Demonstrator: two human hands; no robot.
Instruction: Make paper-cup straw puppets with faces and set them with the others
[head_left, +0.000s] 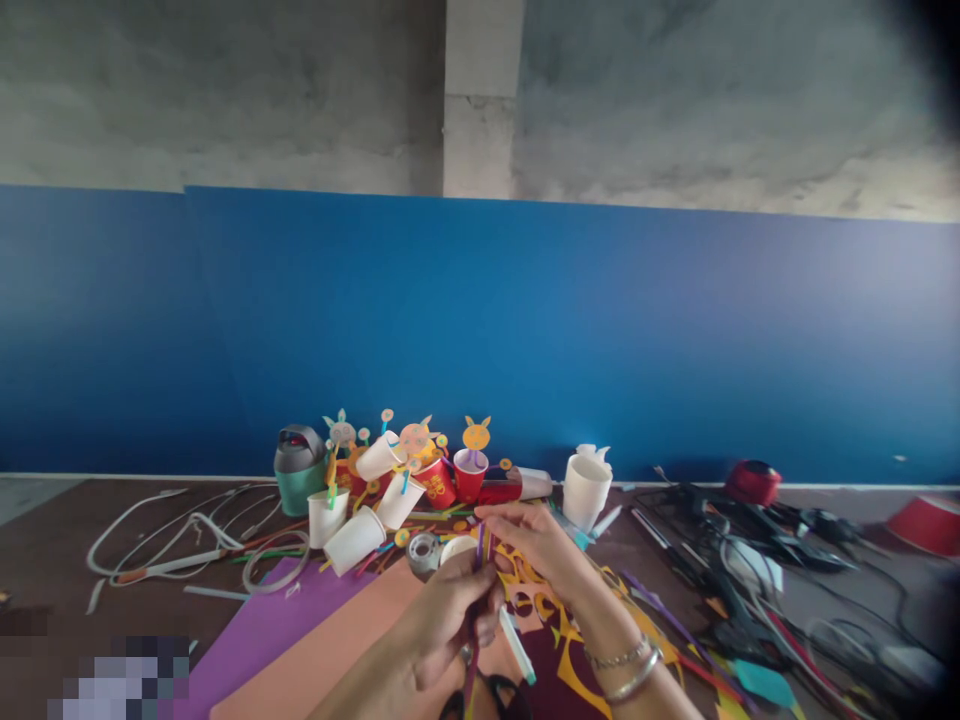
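Note:
Low in the middle of the head view, my left hand [459, 600] is closed around thin purple and yellow strips [481, 545], which look like paper. They stick up above its fingers and hang down below. My right hand [529, 537], with bracelets at the wrist, has its fingertips pressed together at the top of the strips. Black-handled scissors [506, 697] lie under my hands. Just beyond my left hand are a tape roll [424, 552] and a white paper cup [457, 548]. A white marker [517, 645] rests on the sheets below my right wrist.
White and red paper cups [470, 478] with paper animal heads stand or lie along the blue partition [525, 330]. Purple [247, 630] and orange sheets [322, 640] cover the front left. Yellow cut-outs [577, 660] lie at right. Cables [817, 590] clutter the right side; a green bin [300, 480] stands left.

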